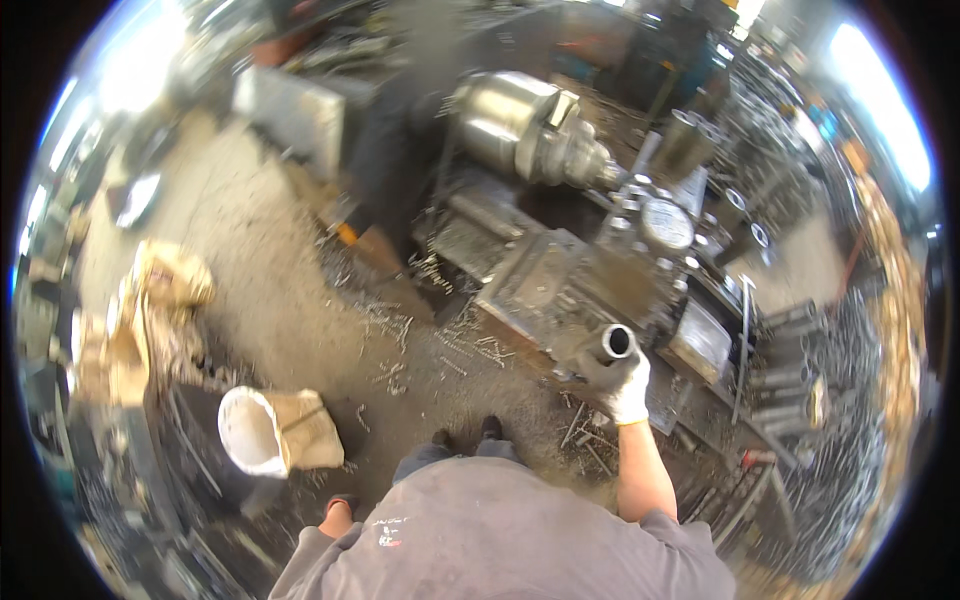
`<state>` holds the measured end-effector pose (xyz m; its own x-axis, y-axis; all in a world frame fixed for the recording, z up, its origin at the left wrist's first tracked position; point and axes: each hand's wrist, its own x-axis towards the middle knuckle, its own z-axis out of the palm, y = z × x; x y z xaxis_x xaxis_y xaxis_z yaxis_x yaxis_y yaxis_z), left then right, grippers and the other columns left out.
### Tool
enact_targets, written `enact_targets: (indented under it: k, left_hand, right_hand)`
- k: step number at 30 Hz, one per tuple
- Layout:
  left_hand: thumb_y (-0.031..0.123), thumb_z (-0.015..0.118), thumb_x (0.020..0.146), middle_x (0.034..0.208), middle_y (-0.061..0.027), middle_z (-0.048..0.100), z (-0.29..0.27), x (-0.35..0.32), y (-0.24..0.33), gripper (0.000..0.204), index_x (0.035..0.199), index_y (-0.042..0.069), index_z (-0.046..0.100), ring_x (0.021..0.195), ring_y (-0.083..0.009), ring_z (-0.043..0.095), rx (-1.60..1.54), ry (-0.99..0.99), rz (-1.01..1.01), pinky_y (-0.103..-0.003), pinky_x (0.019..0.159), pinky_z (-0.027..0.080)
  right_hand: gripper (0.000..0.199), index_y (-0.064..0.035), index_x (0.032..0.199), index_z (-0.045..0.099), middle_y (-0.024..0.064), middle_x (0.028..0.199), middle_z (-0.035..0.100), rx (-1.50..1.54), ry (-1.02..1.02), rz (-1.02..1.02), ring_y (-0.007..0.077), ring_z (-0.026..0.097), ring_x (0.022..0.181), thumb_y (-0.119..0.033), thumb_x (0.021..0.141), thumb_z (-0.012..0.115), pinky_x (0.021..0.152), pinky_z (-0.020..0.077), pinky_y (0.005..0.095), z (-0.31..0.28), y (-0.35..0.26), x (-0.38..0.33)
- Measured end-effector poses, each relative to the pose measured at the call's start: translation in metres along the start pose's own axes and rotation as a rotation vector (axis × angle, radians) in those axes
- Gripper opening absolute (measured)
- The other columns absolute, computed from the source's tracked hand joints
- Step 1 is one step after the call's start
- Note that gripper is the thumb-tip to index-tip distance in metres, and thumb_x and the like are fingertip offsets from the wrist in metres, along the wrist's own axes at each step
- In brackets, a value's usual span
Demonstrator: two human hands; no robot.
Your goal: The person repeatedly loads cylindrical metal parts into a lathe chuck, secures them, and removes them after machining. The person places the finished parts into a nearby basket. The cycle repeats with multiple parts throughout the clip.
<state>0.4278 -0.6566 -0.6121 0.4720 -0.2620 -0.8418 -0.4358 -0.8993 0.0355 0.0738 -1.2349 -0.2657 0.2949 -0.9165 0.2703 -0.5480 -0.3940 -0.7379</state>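
Note:
On the right, my right hand wears a white glove and is closed around a short metal tube, its open end facing up. The tube is in front of the carriage of a lathe. Beyond it is a shiny cylindrical chuck, and to its right a round tool post ringed with bolts. At lower left, my left hand hangs by my side, a small dark shape with a reddish edge; its fingers are hidden.
Metal shavings lie on the floor before the lathe. An open sack with a white rim stands at left, near crumpled brown sacking. Stacked tubes fill the right side. A pale metal plate stands at the back left.

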Motion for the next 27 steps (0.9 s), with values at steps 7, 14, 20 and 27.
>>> enact_targets:
  k: [7, 14, 20, 27]
  left_hand:
    - [0.036, 0.066, 0.093, 0.114, -0.0232, 0.076, 0.070, -0.109, -0.028, 0.037, 0.114, 0.008, 0.075, 0.108, -0.0422, 0.074, -0.616, 0.352, -0.117, -0.052, 0.089, 0.058]
    - [0.044, 0.070, 0.091, 0.116, -0.0203, 0.078, 0.133, -0.179, -0.067, 0.051, 0.124, 0.006, 0.077, 0.107, -0.0303, 0.076, -1.255, 0.449, -0.425, -0.042, 0.095, 0.056]
    - [0.047, 0.072, 0.092, 0.098, -0.0150, 0.075, 0.307, -0.247, -0.109, 0.046, 0.112, 0.006, 0.074, 0.095, -0.0296, 0.073, -1.588, 0.681, -0.743, -0.043, 0.083, 0.057]
    - [0.052, 0.066, 0.099, 0.083, -0.0100, 0.064, 0.393, -0.341, 0.014, 0.045, 0.092, 0.008, 0.065, 0.072, -0.0277, 0.061, -3.191, 1.450, -1.251, -0.039, 0.067, 0.053]
  right_hand:
    - [0.029, -0.0062, 0.094, 0.075, 0.0107, 0.085, 0.077, 0.141, -0.291, -0.205, 0.0247, 0.077, 0.078, -0.026, 0.077, 0.088, 0.074, 0.0605, 0.0391, 0.075, -0.072, -0.029]
    - [0.039, -0.0078, 0.102, 0.076, 0.0127, 0.086, 0.078, 0.149, -0.910, -0.631, 0.0305, 0.077, 0.077, -0.032, 0.074, 0.090, 0.073, 0.0609, 0.0410, 0.257, -0.224, -0.159]
    - [0.040, -0.0084, 0.102, 0.073, 0.0139, 0.093, 0.076, 0.284, -1.479, -1.001, 0.0312, 0.075, 0.085, -0.035, 0.077, 0.088, 0.079, 0.0600, 0.0425, 0.312, -0.363, -0.307]
    - [0.047, -0.0070, 0.112, 0.074, 0.0136, 0.100, 0.078, 0.528, -1.951, -1.372, 0.0288, 0.076, 0.090, -0.033, 0.077, 0.090, 0.084, 0.0601, 0.0412, 0.347, -0.484, -0.476]
